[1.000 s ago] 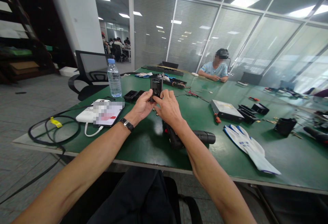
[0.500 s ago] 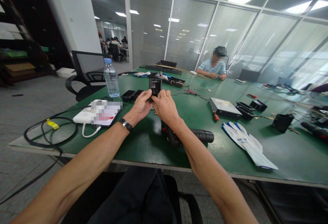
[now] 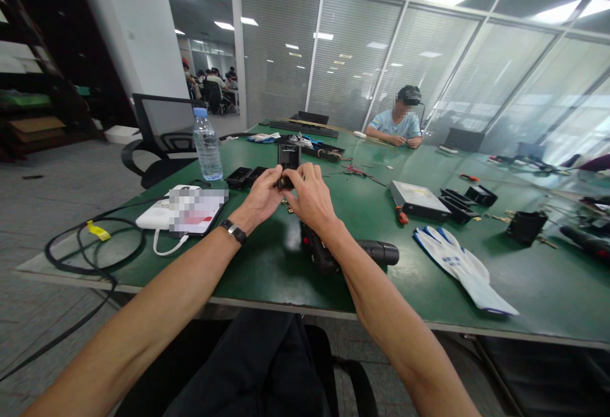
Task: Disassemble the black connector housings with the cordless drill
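Note:
My left hand [image 3: 261, 199] is closed round the lower left side of a small black open-fronted plastic case [image 3: 289, 155], held upright above the table. At the lower right of the case, my right hand [image 3: 314, 199] has its thumb and forefinger curled close together; whatever they pinch is too small to make out. Under my right forearm lies a black power tool [image 3: 381, 252], partly hidden. A few small brass-coloured bits [image 3: 287, 207] rest on the table below my hands. Black plastic trays [image 3: 239, 177] sit just left of the case.
On the left of the green table [image 3: 267, 277] are a water bottle [image 3: 208, 150], a white power bank [image 3: 155, 210], a phone and a coiled cable. To the right lie a metal box [image 3: 419, 201], a screwdriver [image 3: 403, 215] and a glove [image 3: 457, 264]. A person [image 3: 398, 124] sits across.
My right hand has shifted slightly, its thumb and forefinger now showing more apart from the other fingers at the case's lower edge. My left hand and the case stay put.

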Demonstrator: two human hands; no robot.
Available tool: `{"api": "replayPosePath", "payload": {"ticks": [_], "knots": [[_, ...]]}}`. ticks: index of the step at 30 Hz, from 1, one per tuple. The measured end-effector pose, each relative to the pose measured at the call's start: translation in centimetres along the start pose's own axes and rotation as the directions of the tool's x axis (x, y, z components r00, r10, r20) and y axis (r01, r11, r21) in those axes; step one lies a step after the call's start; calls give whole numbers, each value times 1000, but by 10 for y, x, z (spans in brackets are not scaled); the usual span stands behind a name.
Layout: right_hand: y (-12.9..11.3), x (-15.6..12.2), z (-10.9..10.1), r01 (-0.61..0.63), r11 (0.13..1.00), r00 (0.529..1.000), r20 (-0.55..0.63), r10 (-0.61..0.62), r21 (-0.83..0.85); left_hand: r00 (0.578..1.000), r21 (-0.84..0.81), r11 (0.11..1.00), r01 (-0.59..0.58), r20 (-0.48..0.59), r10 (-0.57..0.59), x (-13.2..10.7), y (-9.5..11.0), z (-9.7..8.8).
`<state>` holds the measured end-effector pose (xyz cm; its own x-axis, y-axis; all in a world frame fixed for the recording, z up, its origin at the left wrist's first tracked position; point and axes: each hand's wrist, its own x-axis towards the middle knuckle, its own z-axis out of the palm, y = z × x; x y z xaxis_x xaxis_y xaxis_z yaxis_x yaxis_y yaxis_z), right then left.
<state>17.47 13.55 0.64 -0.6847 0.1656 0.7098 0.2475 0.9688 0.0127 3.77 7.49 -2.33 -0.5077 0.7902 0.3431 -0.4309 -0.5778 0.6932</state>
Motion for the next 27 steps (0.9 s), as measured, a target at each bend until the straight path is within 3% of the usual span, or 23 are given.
{"api": "replayPosePath", "payload": {"ticks": [17, 22, 27], "knots": [[4, 2, 6, -69, 997, 995, 73, 72, -37, 999, 117, 993, -23, -23, 26, -4, -5, 1], [4, -2, 6, -61, 998, 996, 63, 60, 24, 1000, 59, 998, 18, -8, -17, 1, -4, 0], [4, -3, 9, -101, 979, 995, 2, 103, 174, 995, -42, 998, 54, -85, -58, 4, 0, -1]]}}
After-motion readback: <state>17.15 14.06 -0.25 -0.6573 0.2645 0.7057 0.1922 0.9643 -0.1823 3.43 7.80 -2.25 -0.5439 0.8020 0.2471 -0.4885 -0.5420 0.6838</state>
